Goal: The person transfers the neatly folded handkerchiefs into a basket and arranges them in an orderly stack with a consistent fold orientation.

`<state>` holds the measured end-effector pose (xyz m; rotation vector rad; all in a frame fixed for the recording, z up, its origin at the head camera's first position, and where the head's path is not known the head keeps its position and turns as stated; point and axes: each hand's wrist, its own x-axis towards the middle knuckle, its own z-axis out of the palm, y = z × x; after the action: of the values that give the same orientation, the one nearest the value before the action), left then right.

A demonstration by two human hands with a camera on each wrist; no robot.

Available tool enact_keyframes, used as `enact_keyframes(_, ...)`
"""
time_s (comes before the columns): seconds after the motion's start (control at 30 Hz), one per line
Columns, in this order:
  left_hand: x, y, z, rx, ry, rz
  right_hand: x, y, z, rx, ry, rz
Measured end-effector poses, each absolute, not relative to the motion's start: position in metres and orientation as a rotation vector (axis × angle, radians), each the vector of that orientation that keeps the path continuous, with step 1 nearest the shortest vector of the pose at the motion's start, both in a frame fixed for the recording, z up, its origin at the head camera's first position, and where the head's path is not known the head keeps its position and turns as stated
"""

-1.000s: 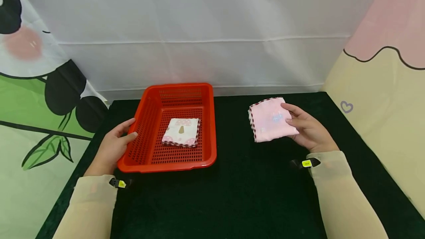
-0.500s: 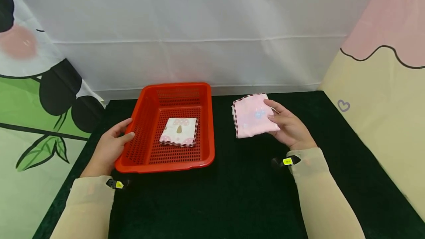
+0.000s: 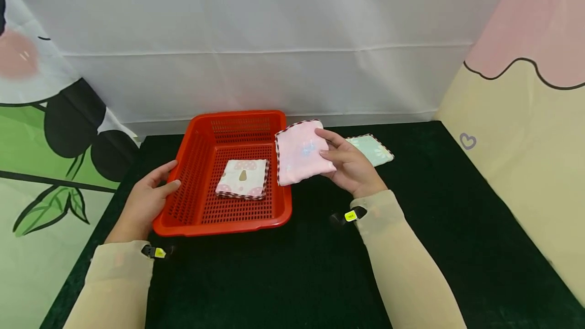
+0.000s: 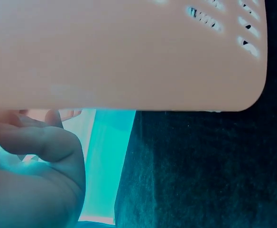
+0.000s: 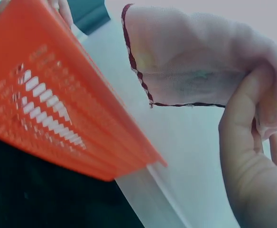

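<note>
My right hand [image 3: 352, 169] pinches a folded pink handkerchief [image 3: 299, 155] between thumb and fingers. The cloth has a checked dark red and white edge and a pale blue print. It overlaps the right rim of a red plastic basket [image 3: 224, 228] in the head view. From the right wrist, the handkerchief [image 5: 176, 57] hangs higher than the basket's perforated side [image 5: 81, 109]. My left hand [image 3: 145, 201] grips the basket's left rim, thumb on the inner side. A folded white handkerchief [image 3: 242, 179] with pink and tan prints lies flat on the basket's floor.
A light green handkerchief [image 3: 374, 151] with a checked edge lies on the dark green tabletop [image 3: 434, 207], partly hidden behind my right hand. White cloth [image 3: 274, 80] hangs at the back, and printed cloths flank the table.
My right hand has carried the pink handkerchief leftward to the basket's right rim. The green handkerchief has come into view behind it. My left hand keeps its grip on the basket.
</note>
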<state>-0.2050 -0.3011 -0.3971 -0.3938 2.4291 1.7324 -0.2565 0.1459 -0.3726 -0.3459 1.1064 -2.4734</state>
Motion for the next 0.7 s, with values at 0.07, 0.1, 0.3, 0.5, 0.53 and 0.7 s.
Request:
enact_keyframes(0.07, -0.205, -0.301, -0.398, -0.399, 2.428, 1.732, -0.258, 0.135, -0.369, -0.341, 1.122, -2.460)
enact_keyframes(0.1, -0.205, -0.302, -0.398, -0.400, 2.430, 1.730, -0.259, 0.129, -0.367, -0.345, 1.125, -2.454)
enact_keyframes(0.3, -0.205, -0.302, -0.397, -0.391, 2.430, 1.737, -0.266, 0.099, -0.357, -0.401, 1.146, -2.416)
enact_keyframes(0.5, -0.203, -0.300, -0.396, -0.388, 2.420, 1.736, -0.272, 0.072, -0.346, -0.390, 1.162, -2.366)
enact_keyframes(0.53, -0.203, -0.300, -0.396, -0.386, 2.420, 1.735, -0.273, 0.068, -0.343, -0.384, 1.168, -2.357)
enact_keyframes(0.7, -0.203, -0.301, -0.395, -0.376, 2.424, 1.737, -0.279, 0.051, -0.331, -0.374, 1.191, -2.333)
